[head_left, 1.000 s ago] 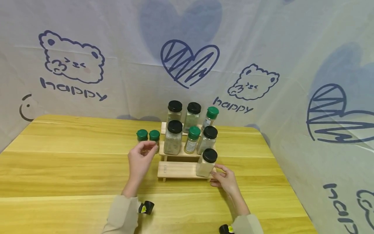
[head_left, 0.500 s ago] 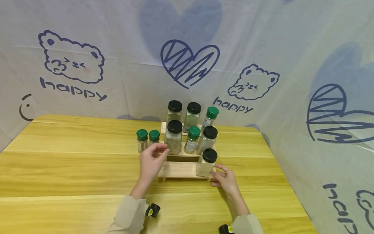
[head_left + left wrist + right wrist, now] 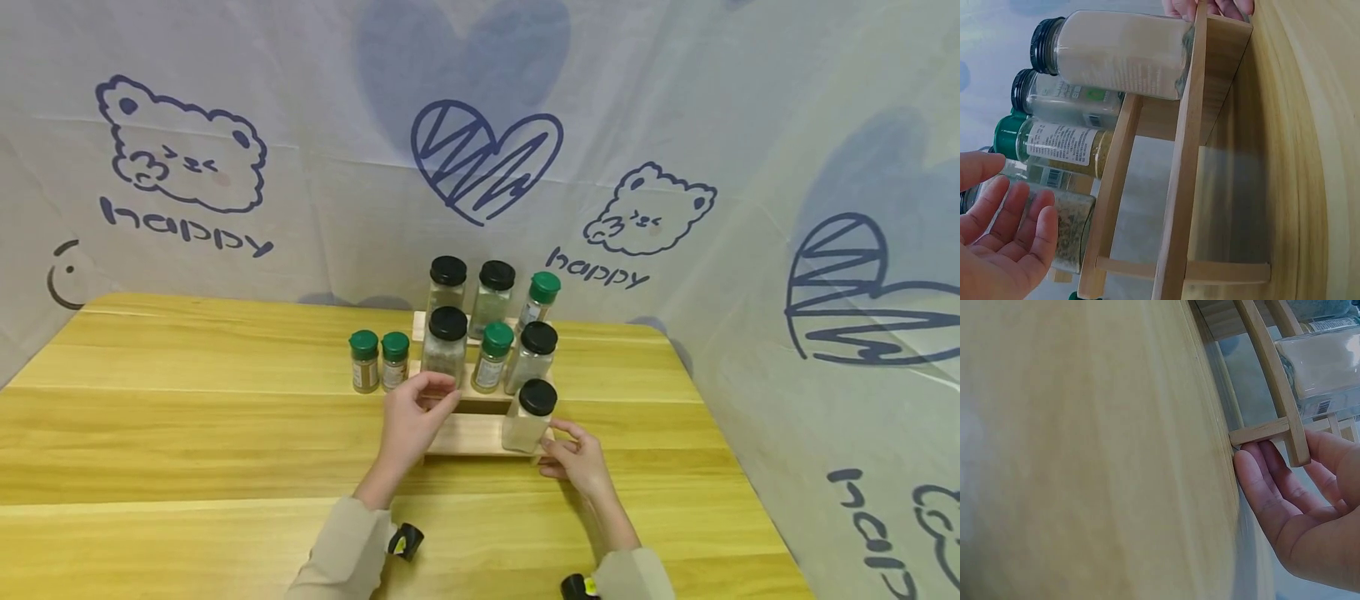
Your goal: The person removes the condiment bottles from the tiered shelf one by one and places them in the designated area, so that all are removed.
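Note:
A three-tier wooden spice rack (image 3: 472, 435) stands on the table with spice jars on its steps. My left hand (image 3: 411, 421) hovers in front of the middle step with nothing in it, its fingers loosely bent. In the left wrist view its fingers (image 3: 1022, 215) are beside a black-capped jar of herbs (image 3: 1072, 234). My right hand (image 3: 579, 460) holds the right end of the lowest step, thumb on the upper side and fingers beneath. A black-capped jar of pale powder (image 3: 525, 427) stands upright on that step, close to the right thumb.
Two green-capped spice jars, a left one (image 3: 364, 362) and a right one (image 3: 395, 362), stand on the table (image 3: 187, 433) left of the rack. More black- and green-capped jars fill the upper two steps. A printed cloth (image 3: 315, 125) hangs behind the table.
My left hand has moved right, away from the two green-capped jars, across the herb jar's front toward the rack's middle. The right hand has stayed at the rack's end.

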`<state>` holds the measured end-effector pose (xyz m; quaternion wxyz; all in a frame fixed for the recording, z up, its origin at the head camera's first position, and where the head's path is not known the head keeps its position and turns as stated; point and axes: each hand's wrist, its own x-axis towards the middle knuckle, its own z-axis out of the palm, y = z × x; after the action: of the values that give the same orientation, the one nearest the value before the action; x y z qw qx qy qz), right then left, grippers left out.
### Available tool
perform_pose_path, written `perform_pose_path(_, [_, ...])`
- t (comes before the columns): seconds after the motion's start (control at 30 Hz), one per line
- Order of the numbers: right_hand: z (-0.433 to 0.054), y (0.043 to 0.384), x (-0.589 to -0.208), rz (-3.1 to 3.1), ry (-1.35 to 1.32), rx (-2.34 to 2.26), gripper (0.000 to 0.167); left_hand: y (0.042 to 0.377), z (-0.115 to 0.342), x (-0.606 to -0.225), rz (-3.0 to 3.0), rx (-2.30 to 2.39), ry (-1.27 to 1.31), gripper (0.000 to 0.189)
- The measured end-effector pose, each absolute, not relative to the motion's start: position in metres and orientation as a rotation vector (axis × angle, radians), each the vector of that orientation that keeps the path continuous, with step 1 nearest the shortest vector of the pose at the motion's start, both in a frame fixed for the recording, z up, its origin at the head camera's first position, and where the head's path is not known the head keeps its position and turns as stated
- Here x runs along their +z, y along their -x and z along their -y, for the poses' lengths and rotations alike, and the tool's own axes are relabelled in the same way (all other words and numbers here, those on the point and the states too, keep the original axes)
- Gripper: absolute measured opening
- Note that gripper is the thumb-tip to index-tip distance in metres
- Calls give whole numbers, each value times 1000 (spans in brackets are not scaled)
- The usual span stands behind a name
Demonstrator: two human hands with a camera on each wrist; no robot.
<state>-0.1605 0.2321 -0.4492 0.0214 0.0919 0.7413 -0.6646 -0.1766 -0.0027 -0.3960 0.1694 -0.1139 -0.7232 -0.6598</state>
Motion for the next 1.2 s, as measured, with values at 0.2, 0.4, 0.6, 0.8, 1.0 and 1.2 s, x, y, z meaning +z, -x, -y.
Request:
perform_pose_path(0.2, [-231,161,-449,-2296,-282,-2063,34,179,-5,-398,2104,-1888,366,13])
perform_pose_path(0.4, [-232,162,-449,-2297,-268,-2057,34,178,-16,-398,2126,-1910,442,14])
perform_pose_path(0.6, [-232,163,-449,-2300,-267,-2060,33,180,-27,-400,2123,-1917,487,15])
perform_pose_path(0.8, [-231,162,-448,-2300,-264,-2064,33,174,-36,-391,2130,-1925,524,15])
perform_pose_path(1.0, [-232,161,-447,-2290,-265,-2059,35,178,-44,-398,2187,-1931,578,24])
perform_pose_path(1.2, [-232,160,-447,-2289,-270,-2056,36,177,-48,-396,2231,-1927,593,34])
